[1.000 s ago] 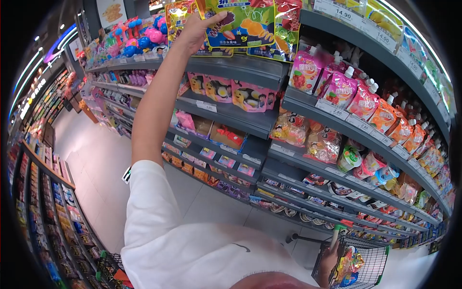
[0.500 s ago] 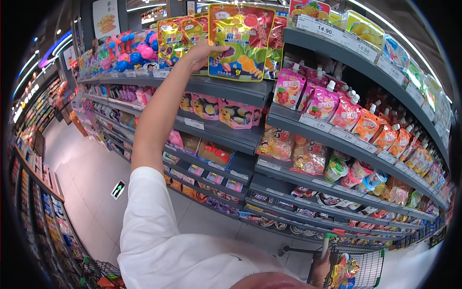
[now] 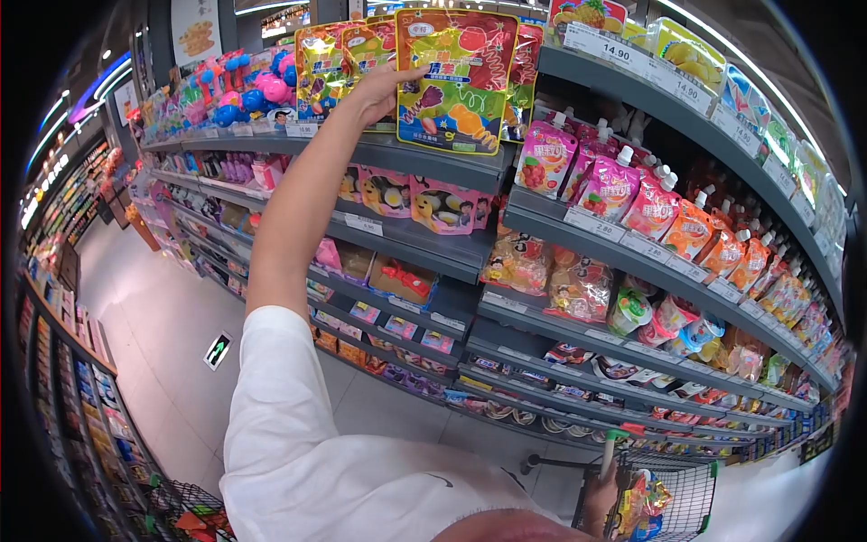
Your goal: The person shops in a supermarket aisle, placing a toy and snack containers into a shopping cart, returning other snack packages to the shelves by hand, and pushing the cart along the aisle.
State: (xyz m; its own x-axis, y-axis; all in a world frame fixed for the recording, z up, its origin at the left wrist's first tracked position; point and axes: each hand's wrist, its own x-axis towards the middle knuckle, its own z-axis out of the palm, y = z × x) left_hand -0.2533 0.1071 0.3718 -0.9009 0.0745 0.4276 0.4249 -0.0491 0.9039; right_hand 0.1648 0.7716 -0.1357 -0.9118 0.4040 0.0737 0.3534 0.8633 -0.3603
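At the front of the grey shelf [image 3: 433, 166], the left hand [image 3: 372, 95], nearer, pinches the upright snack bag [image 3: 459, 101] on its right, long axis vertical, while the right hand [image 3: 598, 502] grips the cart handle [image 3: 609, 453] below.

L arm [image 3: 291, 230] reaches up & fwd from the L shoulder [image 3: 271, 420], elbow nearly straight, forearm [image 3: 312, 185] bare, upper arm [image 3: 274, 352] sleeved to approx. the elbow. L wrist [image 3: 346, 122] bends slightly to the R. L hand [image 3: 375, 96] is high, nr top ctr of view, in a pinch: thumb [image 3: 412, 74] out straight, pointing R, other fingers mostly hidden. R hand [image 3: 601, 495] is low at R, nr the torso [image 3: 388, 479], curled in a grip; finger detail too small to tell. Hands well apart, L high, R low.
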